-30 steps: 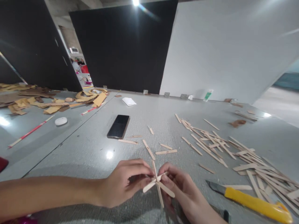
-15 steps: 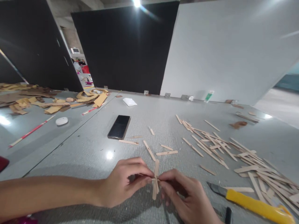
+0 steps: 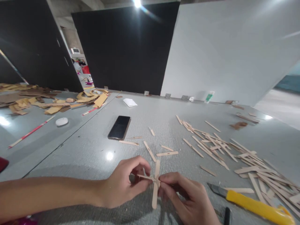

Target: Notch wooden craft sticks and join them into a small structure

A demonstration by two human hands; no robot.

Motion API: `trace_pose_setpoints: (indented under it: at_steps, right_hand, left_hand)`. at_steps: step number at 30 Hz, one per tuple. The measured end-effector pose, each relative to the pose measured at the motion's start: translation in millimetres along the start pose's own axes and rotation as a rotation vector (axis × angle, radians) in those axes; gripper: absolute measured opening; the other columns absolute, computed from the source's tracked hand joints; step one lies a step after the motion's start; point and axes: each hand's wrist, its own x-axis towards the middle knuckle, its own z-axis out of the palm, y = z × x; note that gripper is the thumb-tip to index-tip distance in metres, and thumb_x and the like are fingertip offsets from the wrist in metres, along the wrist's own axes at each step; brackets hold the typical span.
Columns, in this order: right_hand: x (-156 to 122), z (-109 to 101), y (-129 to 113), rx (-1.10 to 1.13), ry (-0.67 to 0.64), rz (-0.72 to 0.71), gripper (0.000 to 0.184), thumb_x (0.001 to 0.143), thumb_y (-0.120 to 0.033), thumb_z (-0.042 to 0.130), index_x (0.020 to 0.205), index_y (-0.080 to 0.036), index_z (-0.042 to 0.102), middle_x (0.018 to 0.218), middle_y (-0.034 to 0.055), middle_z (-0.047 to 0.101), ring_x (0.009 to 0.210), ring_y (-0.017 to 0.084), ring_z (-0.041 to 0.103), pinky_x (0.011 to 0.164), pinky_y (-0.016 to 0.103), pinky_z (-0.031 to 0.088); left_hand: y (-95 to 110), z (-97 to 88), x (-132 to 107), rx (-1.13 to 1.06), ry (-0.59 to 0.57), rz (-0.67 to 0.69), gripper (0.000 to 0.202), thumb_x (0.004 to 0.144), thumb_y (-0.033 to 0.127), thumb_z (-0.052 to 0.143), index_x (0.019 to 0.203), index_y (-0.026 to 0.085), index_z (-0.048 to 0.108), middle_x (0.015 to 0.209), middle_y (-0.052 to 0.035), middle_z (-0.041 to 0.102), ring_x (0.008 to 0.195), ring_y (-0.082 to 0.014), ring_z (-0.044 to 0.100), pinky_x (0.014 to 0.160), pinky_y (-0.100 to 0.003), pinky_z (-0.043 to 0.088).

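Head view: the right hand (image 3: 185,195) is pinching crossed sticks (image 3: 155,195); the left hand (image 3: 126,181) is curling narrowly at their left, grip unclear. These sticks are already meeting; loose sticks (image 3: 246,169) are lying separate, right of the right hand.

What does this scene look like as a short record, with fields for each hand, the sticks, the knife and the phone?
Left hand: curled around one end of the crossed sticks; contact unclear
Right hand: pinching them near the crossing
Stick pile: loose, overlapping, on the right
Yellow knife: lying right of the right hand, blade exposed
Phone: lying flat, screen dark
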Motion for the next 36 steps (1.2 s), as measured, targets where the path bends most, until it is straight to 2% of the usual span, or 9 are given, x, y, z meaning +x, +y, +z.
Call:
trace_pose_setpoints:
  at_steps: [3, 7, 11, 16, 19, 22, 27, 32, 36]
  right_hand:
    - [0.6, 3.0, 2.9, 0.068, 0.087, -0.007, 0.011, 0.102, -0.022, 0.065, 0.095, -0.025, 0.072, 0.074, -0.0022, 0.078, 0.06, 0.011, 0.074, 0.06, 0.015, 0.06]
    - [0.6, 6.8, 5.1, 0.114, 0.093, 0.001, 0.011, 0.098, -0.021, 0.07, 0.088, -0.023, 0.072, 0.083, 0.0018, 0.081, 0.067, 0.013, 0.077, 0.065, 0.018, 0.063]
    - [-2.4, 9.5, 11.1, 0.214, 0.052, 0.058, 0.013, 0.101, -0.025, 0.069, 0.088, -0.022, 0.072, 0.087, 0.004, 0.081, 0.066, 0.014, 0.077, 0.065, 0.021, 0.065]
    - [-1.6, 10.1, 11.1, 0.217, 0.036, 0.115, 0.018, 0.101, -0.034, 0.07, 0.087, -0.022, 0.07, 0.087, 0.0051, 0.08, 0.073, 0.017, 0.078, 0.07, 0.026, 0.065]
    - [2.3, 8.5, 6.2, 0.162, 0.118, 0.21, 0.017, 0.101, -0.041, 0.069, 0.101, -0.025, 0.065, 0.093, 0.0055, 0.079, 0.088, 0.021, 0.079, 0.079, 0.03, 0.064]
    - [5.8, 6.1, 6.6, 0.186, 0.198, 0.297, 0.035, 0.103, -0.053, 0.063, 0.124, -0.026, 0.055, 0.1, 0.0056, 0.077, 0.086, 0.021, 0.077, 0.072, 0.031, 0.063]
    - [6.3, 2.5, 12.1, 0.219, 0.048, 0.378, 0.043, 0.101, -0.064, 0.06, 0.099, -0.021, 0.066, 0.069, -0.0018, 0.064, 0.056, 0.014, 0.061, 0.055, 0.025, 0.051]
    - [4.6, 2.5, 9.7, 0.224, 0.008, 0.299, 0.038, 0.105, -0.057, 0.06, 0.098, -0.021, 0.069, 0.075, 0.0002, 0.067, 0.065, 0.015, 0.064, 0.064, 0.027, 0.054]
    - [5.3, 4.6, 9.0, 0.206, -0.014, 0.295, 0.032, 0.105, -0.051, 0.061, 0.099, -0.021, 0.07, 0.074, -0.0003, 0.066, 0.062, 0.014, 0.063, 0.062, 0.026, 0.053]
  left_hand:
    - [1.0, 0.6, -1.3, -0.176, -0.08, -0.115, 0.026, 0.098, 0.028, 0.068, 0.104, 0.025, 0.043, 0.074, 0.0069, 0.054, 0.057, -0.009, 0.041, 0.052, -0.022, 0.033]
    - [2.1, 2.2, 0.7, -0.328, -0.189, -0.232, 0.052, 0.087, 0.033, 0.084, 0.113, 0.025, 0.039, 0.085, 0.002, 0.07, 0.065, -0.0109, 0.053, 0.062, -0.025, 0.04]
    - [3.2, 4.2, 5.6, -0.35, -0.139, -0.32, 0.047, 0.09, 0.034, 0.082, 0.111, 0.025, 0.041, 0.087, -0.0005, 0.075, 0.07, -0.0127, 0.061, 0.065, -0.026, 0.042]
    - [-3.0, 3.6, 12.3, -0.417, -0.159, -0.388, 0.047, 0.089, 0.039, 0.082, 0.107, 0.025, 0.041, 0.087, -0.0013, 0.077, 0.061, -0.0103, 0.056, 0.057, -0.023, 0.039]
    - [-7.8, 1.1, 16.2, -0.343, -0.107, -0.367, 0.039, 0.088, 0.04, 0.083, 0.104, 0.02, 0.053, 0.077, 0.001, 0.071, 0.063, -0.011, 0.057, 0.06, -0.023, 0.04]
    - [-8.9, -0.6, 17.8, -0.293, -0.092, -0.336, 0.029, 0.09, 0.038, 0.08, 0.099, 0.016, 0.062, 0.075, 0.0016, 0.066, 0.066, -0.0112, 0.056, 0.064, -0.024, 0.041]
    - [-5.8, 0.6, 15.9, -0.188, -0.104, -0.298, 0.021, 0.098, 0.035, 0.07, 0.096, 0.014, 0.071, 0.075, 0.0016, 0.061, 0.065, -0.0108, 0.048, 0.061, -0.024, 0.037]
    - [-1.8, 0.5, 14.1, -0.113, -0.118, -0.247, 0.019, 0.101, 0.03, 0.064, 0.097, 0.014, 0.073, 0.077, 0.001, 0.06, 0.068, -0.0115, 0.046, 0.062, -0.024, 0.035]
    - [1.3, -0.7, 12.0, -0.102, -0.129, -0.208, 0.015, 0.103, 0.028, 0.062, 0.099, 0.016, 0.07, 0.076, 0.0023, 0.057, 0.066, -0.0111, 0.043, 0.061, -0.023, 0.035]
